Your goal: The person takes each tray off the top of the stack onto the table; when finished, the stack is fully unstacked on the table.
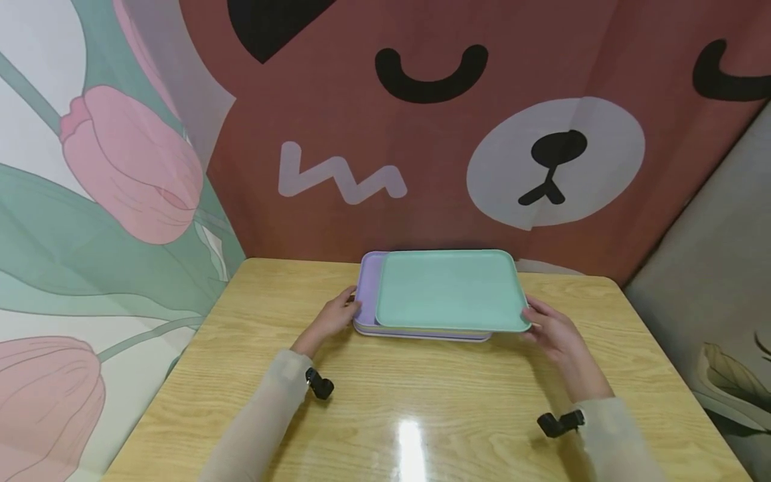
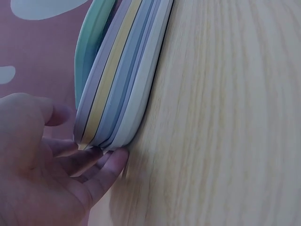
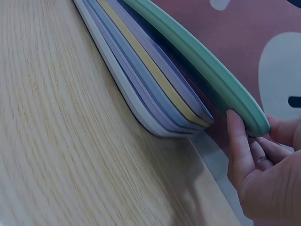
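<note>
A mint-green tray [image 1: 452, 288] lies tilted over a stack of trays, shifted to the right of it. My right hand [image 1: 557, 338] pinches its right end, thumb on top and fingers beneath; the right wrist view shows a gap between this green tray [image 3: 221, 89] and the stack. Topmost in the stack is a purple tray [image 1: 369, 288]. Below it come a yellow tray [image 2: 106, 94], bluish and purple ones, and a white tray [image 2: 143, 99] at the bottom. My left hand [image 1: 331, 318] touches the stack's left end with its fingertips, its thumb apart from the rims.
The stack stands on a wood-grain table [image 1: 361, 402] near its back edge. Behind hangs a brown bear-print curtain [image 1: 337, 134], with a tulip-print curtain [image 1: 132, 161] on the left. A black wrist camera [image 1: 319, 384] sits on the left sleeve, another camera [image 1: 560, 423] on the right.
</note>
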Tool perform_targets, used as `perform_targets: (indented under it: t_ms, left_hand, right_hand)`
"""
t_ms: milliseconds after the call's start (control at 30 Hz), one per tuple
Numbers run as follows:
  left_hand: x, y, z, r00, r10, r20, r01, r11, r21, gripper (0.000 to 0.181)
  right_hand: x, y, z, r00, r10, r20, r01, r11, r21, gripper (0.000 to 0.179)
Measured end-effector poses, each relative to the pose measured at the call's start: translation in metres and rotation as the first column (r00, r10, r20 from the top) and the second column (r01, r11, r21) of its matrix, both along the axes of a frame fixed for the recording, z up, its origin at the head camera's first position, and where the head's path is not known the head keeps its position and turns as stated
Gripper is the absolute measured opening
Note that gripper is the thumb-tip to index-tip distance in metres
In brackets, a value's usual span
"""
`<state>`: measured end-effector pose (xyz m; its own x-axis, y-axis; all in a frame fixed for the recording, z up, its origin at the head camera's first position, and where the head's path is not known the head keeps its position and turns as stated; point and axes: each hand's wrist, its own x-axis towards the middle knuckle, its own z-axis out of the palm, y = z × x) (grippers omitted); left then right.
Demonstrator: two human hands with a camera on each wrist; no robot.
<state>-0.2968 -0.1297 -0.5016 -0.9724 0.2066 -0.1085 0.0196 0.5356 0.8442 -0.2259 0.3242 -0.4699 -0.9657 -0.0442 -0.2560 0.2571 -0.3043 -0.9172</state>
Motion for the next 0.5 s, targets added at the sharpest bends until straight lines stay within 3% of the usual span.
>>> perform_targets:
  t_ms: [67,233,500]
  left_hand:
    - [-0.001,0.000,-0.001,1.000,-0.002,-0.007,0.002,1.000,0.012,0.058]
    - [-0.003,-0.003,-0.007,1.000,-0.001,-0.021,0.001,0.999,0.037,0.058]
    - [-0.004,-0.007,-0.008,0.999,-0.020,0.026,0.016,0.993,0.117,0.059]
  right_hand:
    - [0.004,0.006,0.000,1.000,0.004,-0.010,-0.004,1.000,-0.029,0.030]
    - [0.010,0.021,0.002,1.000,0.015,-0.027,-0.017,0.997,-0.071,0.031]
    - [0.020,0.044,-0.001,0.998,0.017,-0.062,-0.023,0.995,-0.099,0.036]
